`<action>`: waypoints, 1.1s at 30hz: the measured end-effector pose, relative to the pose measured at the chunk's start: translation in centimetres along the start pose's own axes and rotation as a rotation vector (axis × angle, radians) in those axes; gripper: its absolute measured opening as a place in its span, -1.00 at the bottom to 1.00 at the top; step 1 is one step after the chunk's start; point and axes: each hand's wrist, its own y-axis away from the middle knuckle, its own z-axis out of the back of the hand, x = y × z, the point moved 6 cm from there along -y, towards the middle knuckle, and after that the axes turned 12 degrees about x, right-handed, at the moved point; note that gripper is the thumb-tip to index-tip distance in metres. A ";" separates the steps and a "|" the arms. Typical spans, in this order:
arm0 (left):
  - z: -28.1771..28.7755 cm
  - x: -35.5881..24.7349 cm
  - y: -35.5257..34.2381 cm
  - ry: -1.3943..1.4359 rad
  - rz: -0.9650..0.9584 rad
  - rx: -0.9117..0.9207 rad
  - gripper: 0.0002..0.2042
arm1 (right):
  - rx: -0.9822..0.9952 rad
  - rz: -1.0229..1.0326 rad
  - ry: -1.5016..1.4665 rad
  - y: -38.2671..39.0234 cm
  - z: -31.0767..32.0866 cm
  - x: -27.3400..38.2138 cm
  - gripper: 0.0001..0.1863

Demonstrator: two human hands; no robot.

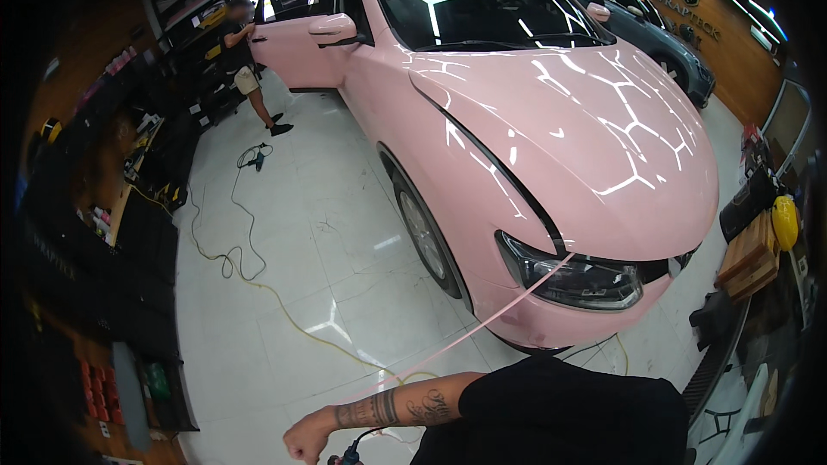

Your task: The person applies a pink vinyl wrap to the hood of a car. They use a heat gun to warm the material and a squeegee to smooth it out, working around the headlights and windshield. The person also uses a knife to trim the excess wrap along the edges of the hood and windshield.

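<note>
My left hand (pixel 306 432) is at the bottom edge, closed in a fist at the end of a tattooed forearm; what it grips is hidden. A thin pink strip (pixel 482 324) runs taut from beside the headlight (pixel 568 280) of the pink car (pixel 603 164) down toward that fist, passing behind my forearm. Just right of the fist, a dark corded power tool (pixel 349 456) is cut off by the edge. My right hand cannot be made out there.
A co-worker (pixel 241 65) stands at the open car door (pixel 293 60). Cables (pixel 284 310) lie on the tiled floor. Dark workbenches (pixel 129 250) line the left wall. Wooden boxes (pixel 745 254) are at the right, and a grey-blue car (pixel 693 69) is behind.
</note>
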 end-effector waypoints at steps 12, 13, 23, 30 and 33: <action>1.7 -3.3 -6.0 -0.046 -0.186 -0.068 -0.72 | -0.245 -0.763 -0.025 23.7 -17.7 -13.6 -0.49; 2.1 -3.2 -6.3 -0.087 -0.209 -0.068 -0.71 | -0.197 -1.039 -0.106 29.4 -20.0 -15.2 -0.47; -7.7 -7.4 -11.1 -2.332 -1.082 -0.388 -0.89 | -1.255 -2.300 -0.935 54.2 -68.6 11.9 -0.50; -9.3 -6.4 -17.2 -3.121 -1.139 -0.368 -0.85 | -1.426 -2.432 -0.898 46.7 -73.3 15.8 -0.59; -8.9 -8.4 -18.2 -3.207 -1.336 -0.350 -0.86 | -2.187 -1.920 0.359 57.9 -52.7 11.1 -0.59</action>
